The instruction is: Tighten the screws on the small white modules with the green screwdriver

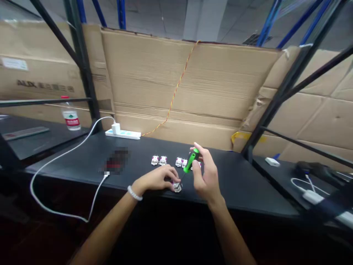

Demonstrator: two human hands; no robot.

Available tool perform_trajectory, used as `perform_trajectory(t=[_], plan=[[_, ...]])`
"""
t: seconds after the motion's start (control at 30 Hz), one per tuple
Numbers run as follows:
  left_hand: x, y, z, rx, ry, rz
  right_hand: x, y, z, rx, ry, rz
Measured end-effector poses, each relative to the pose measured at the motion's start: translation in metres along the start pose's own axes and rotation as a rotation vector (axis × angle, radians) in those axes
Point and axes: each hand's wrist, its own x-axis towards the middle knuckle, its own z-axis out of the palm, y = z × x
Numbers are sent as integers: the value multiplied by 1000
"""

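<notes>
1) Here's the right hand [205, 176], thumb and fingers closed about a green-and-black screwdriver [189, 164]; the shaft slants down toward the left hand, its tip at a small white piece [177, 187]
2) And the left hand [160, 178], palm down, curls in, thumb and forefinger pinching that piece near the tabletop's front edge; a white bracelet [135, 193] rings the wrist
3) Just beyond both hands, a row of white-and-purple pieces [163, 160], some partly behind the right hand; all on a matt black tabletop [234, 180]
4) Out left of the left hand, a pixelated object [116, 161], a white cable [59, 158] at its near end, looping past the table edge and back to a power strip [122, 135]
5) Straight ahead of the hands, a cardboard wall [149, 73], a red-yellow twisted cord [179, 81] down its face; dark metal posts [85, 73] either side; blue struts [121, 14] above
6) Far left of the left hand, a red-capped bottle [71, 116] on a neighbouring table; well right of the right hand, a small white box [272, 162] on another
</notes>
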Motion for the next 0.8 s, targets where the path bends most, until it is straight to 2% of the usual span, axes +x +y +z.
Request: perform_trajectory(t=[0.2, 0.4, 0.6, 0.8], plan=[[-1, 1, 0, 21, -3, -16, 1, 0, 5, -90, 123, -21], [-1, 1, -1, 22, -2, 4, 1, -2, 1, -10, -22, -24], [-1, 1, 0, 16, 1, -9, 2, -4, 3, -110, 147, -36], [-1, 0, 0, 5, -6, 3, 3, -5, -1, 1, -13, -7]])
